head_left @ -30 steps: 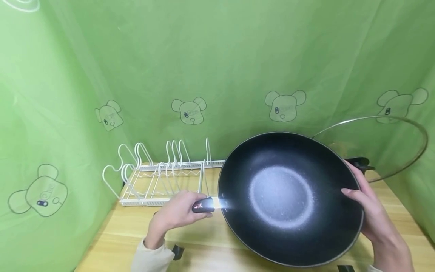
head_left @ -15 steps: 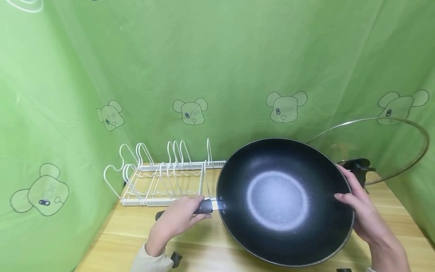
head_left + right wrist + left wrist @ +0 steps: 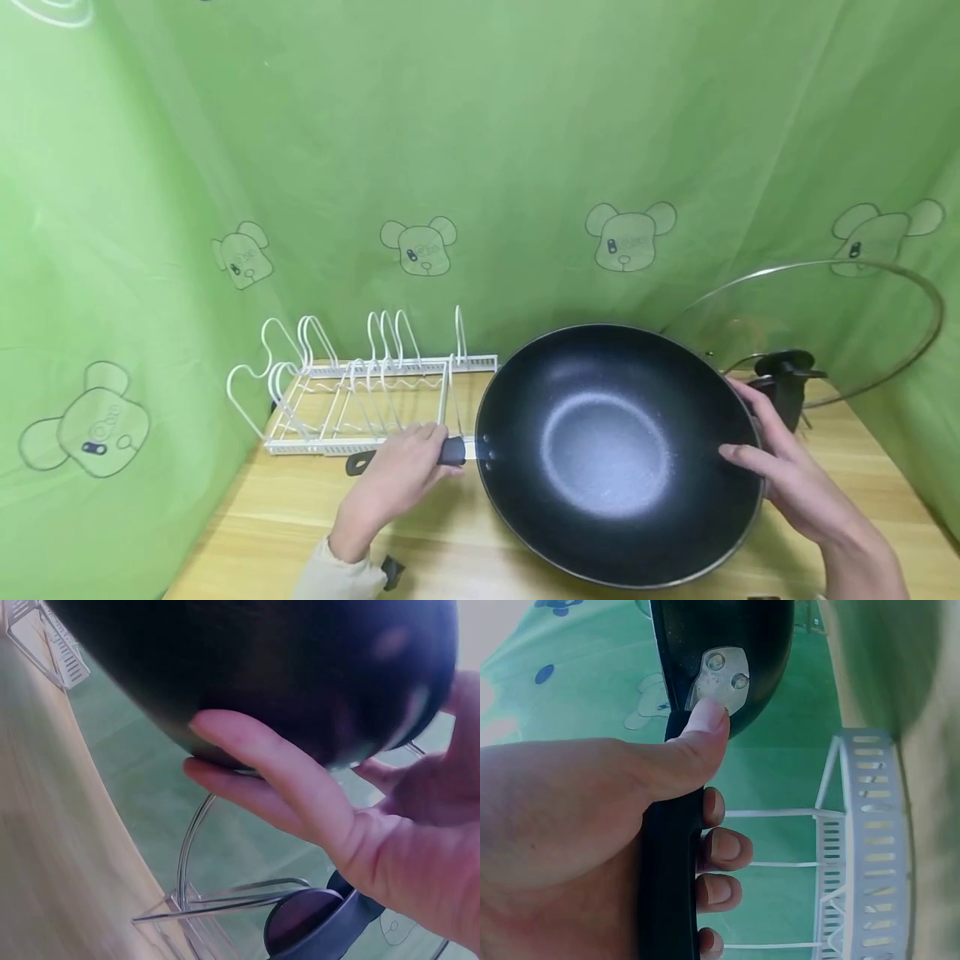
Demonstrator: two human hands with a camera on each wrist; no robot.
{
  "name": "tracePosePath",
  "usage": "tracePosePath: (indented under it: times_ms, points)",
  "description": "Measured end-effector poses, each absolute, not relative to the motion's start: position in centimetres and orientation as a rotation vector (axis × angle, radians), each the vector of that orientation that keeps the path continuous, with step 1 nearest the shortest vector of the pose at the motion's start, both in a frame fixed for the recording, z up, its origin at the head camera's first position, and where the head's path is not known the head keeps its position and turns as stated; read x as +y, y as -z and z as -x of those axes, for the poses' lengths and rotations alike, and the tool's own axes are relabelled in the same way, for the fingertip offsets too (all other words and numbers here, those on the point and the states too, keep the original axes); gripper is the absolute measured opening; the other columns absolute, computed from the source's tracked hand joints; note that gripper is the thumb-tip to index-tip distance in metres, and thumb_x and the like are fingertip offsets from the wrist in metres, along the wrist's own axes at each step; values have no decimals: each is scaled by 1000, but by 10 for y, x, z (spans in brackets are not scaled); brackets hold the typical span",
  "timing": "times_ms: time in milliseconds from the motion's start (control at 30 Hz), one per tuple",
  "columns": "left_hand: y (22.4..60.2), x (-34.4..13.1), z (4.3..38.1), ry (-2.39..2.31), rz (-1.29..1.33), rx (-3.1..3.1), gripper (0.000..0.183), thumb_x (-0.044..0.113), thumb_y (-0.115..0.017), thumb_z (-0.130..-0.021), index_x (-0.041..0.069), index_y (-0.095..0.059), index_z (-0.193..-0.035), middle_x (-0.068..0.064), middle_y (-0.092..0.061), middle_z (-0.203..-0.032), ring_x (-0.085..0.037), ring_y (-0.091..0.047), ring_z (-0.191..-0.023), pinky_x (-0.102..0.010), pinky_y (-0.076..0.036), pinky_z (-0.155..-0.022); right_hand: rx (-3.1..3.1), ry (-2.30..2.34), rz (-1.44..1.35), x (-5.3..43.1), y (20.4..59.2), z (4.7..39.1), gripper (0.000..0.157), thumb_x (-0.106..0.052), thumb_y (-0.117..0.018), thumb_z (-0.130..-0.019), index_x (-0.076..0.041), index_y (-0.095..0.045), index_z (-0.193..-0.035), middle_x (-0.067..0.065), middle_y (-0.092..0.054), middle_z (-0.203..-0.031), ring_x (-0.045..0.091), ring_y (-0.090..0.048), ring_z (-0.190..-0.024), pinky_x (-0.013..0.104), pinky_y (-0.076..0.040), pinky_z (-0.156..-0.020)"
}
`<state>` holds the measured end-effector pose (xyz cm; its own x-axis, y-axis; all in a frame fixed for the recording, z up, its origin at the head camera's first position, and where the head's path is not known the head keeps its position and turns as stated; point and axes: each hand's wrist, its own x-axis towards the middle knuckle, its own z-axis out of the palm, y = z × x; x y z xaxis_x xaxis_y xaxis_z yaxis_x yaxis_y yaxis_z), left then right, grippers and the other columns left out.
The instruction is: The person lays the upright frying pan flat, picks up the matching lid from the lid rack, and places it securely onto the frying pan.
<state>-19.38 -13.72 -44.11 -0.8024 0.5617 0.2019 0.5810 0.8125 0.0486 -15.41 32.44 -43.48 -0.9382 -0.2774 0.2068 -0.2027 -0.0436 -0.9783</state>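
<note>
A black wok hangs above the wooden table, its inside tilted toward me. My left hand grips the wok's black handle, thumb near the riveted metal joint. On the opposite side, my right hand holds the rim, thumb inside the bowl. In the right wrist view, fingers of that hand lie against the wok's dark underside. Left of the wok stands a white wire rack with several upright loops. Behind the right hand is a glass lid standing on edge, beside a black piece.
The wooden table runs beneath everything. Green curtains with bear-head outlines close off the back and both sides. A small black piece shows near the left sleeve. Metal wire legs stand below the right hand.
The wok has lowered and shifted slightly left, the right hand moving with it. More of the handle's end now shows behind the left hand. Rack and lid have stayed put.
</note>
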Motion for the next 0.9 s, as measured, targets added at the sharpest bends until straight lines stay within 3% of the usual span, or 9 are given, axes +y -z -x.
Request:
tracePosePath:
  times_ms: [167,267,400,533,900]
  points:
    - [451,-136,197,113,805,-2909,47,52,-57,-87,9,-55,-108,-4,-60,-102,-23,-56,-96,-46,-47,-86,2198,2028,413,323,438,153,74,4,-46,-95,-25,-6,-150,17,-37,-128,30,-65,-95,55,-53,-67]
    - [453,-134,198,94,778,-2914,49,52,-59,-86,8,-55,-109,-6,-59,-103,-25,-56,-97,-51,-46,-86,2246,1964,364,321,441,154,75,1,-50,-95,-25,-6,-150,32,-30,-129,33,-65,-92,54,-54,-66]
    - [454,-134,199,68,765,-2919,50,52,-59,-86,8,-55,-109,-7,-57,-102,-25,-54,-96,-48,-46,-82,2266,1904,341,319,444,155,78,-1,-53,-94,-24,-5,-150,42,-38,-121,40,-65,-87,52,-54,-63]
    - [455,-136,200,95,756,-2942,50,51,-59,-86,8,-55,-111,-6,-57,-103,-24,-54,-97,-50,-45,-84,2268,1883,329,317,448,157,79,-3,-55,-94,-24,-5,-150,42,-43,-118,41,-65,-88,52,-55,-64]
    - [468,-137,208,141,757,-2946,44,46,-64,-86,9,-57,-110,-3,-57,-98,-22,-54,-93,-46,-45,-84,2188,1932,248,319,463,163,75,-6,-54,-95,-23,-5,-149,42,-40,-119,43,-64,-89,57,-52,-66]
